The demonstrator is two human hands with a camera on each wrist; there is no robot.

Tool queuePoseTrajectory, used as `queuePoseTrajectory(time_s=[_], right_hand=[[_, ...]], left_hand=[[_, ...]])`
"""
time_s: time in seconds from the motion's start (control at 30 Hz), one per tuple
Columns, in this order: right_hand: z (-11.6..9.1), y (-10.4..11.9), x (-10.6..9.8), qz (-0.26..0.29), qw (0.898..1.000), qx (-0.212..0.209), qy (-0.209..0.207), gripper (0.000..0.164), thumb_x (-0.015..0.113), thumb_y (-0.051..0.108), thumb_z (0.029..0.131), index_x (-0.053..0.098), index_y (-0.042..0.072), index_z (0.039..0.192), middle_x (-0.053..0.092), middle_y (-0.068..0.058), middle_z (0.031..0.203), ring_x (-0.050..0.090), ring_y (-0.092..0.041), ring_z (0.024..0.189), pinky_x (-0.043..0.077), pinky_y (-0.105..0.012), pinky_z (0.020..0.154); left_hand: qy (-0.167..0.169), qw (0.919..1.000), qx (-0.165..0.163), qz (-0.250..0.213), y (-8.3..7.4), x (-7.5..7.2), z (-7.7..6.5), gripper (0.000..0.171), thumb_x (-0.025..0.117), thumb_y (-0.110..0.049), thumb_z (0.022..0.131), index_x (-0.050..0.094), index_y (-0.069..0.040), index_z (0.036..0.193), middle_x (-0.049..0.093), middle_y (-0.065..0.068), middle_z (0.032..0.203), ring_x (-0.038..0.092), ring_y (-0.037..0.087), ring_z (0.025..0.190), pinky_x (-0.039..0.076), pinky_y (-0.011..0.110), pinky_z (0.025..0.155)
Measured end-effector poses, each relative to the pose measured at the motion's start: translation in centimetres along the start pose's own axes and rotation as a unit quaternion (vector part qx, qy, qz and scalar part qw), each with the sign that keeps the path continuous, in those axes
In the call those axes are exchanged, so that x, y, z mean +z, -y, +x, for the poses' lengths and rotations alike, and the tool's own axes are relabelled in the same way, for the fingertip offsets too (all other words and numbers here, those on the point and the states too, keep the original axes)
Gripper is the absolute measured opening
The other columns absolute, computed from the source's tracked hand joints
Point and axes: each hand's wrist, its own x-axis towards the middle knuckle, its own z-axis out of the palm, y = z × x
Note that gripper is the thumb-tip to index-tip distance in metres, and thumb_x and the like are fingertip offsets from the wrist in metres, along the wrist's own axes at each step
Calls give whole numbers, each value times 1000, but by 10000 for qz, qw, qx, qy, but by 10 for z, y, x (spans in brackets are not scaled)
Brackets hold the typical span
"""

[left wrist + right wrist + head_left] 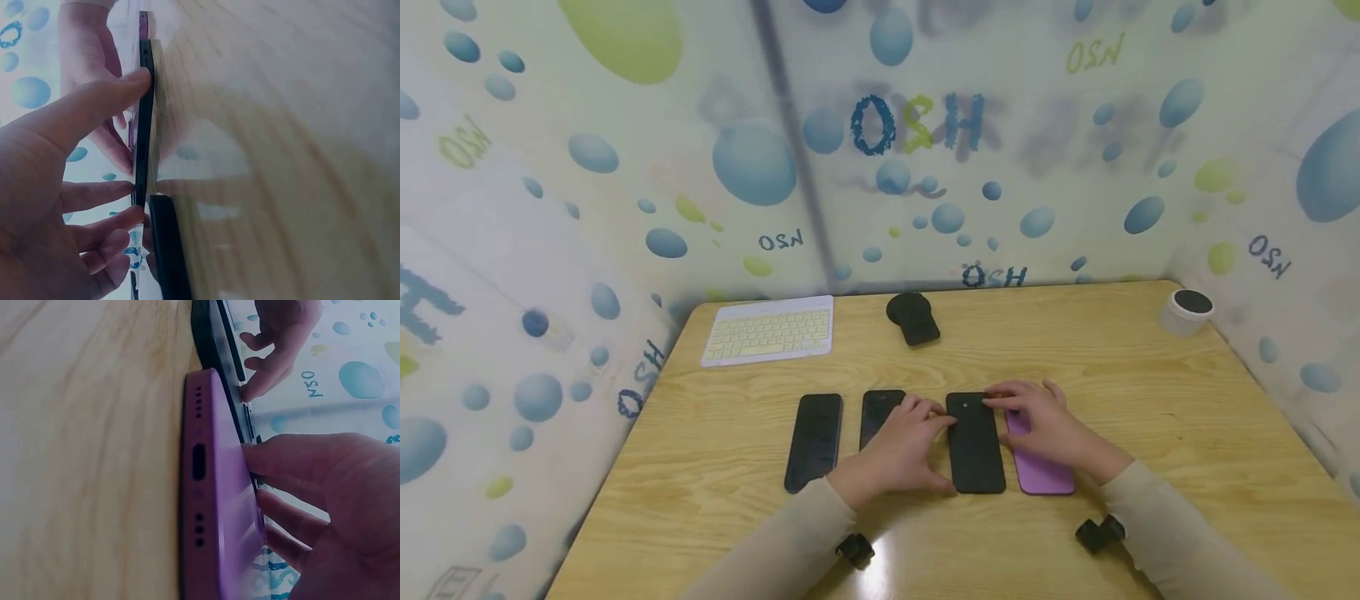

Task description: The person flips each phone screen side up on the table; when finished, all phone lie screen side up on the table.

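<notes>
- head view: the black phone (977,454) lies flat on the table (1150,367), between my left hand (898,458) and my right hand (1041,425).
- long axis: it runs away from me, nearly straight, far end leaning slightly left.
- left hand: thumb and forefinger are spread wide along the left long edge, thumb at the near corner, forefinger towards the far end. both tips meet the edge from one side; nothing is gripped.
- right hand: fingers are spread and slightly bent, a fingertip at the far right corner, the thumb lower by the right long edge. i see no grip; whether the thumb presses, i cannot tell.
- nearer hand: neither by much. my left spans most of its side; my right covers only the far part.
- critical relation, in my judgement: opposed edges. the phone's width lies across the line between my hands.
- neighbours: the purple phone (1047,477) lies just right of the black phone, partly under my right hand. the dark phone (877,410) lies to the left, partly hidden by my left hand; the end phone (814,442) lies farther left.
</notes>
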Motion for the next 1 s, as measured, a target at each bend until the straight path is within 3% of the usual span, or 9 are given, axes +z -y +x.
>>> queuePoseTrajectory(time_s=[0.4,0.63,1.0], right_hand=[[2,-1,3,265,9992,269,-117,53,87,8,78,73,8,129,64,-13,139,52,-43,134,13,-77,111],[4,1,1,417,9977,209,-499,55,90,10,76,74,14,128,66,-12,137,57,-43,129,25,-73,109],[0,8,-3,849,9940,225,-650,60,91,12,76,72,15,132,65,-12,141,53,-44,132,16,-76,110]], left_hand=[[51,9999,-113,70,-4,-1,2,95,86,-66,69,60,-16,145,57,2,143,45,20,128,42,36,109],[0,9999,-98,99,-3,-3,1,96,88,-64,66,61,-14,144,59,1,143,47,21,127,45,37,105],[-17,9999,-19,-150,-5,-4,-2,95,89,-62,68,58,-17,147,60,3,142,48,20,120,44,32,106]])
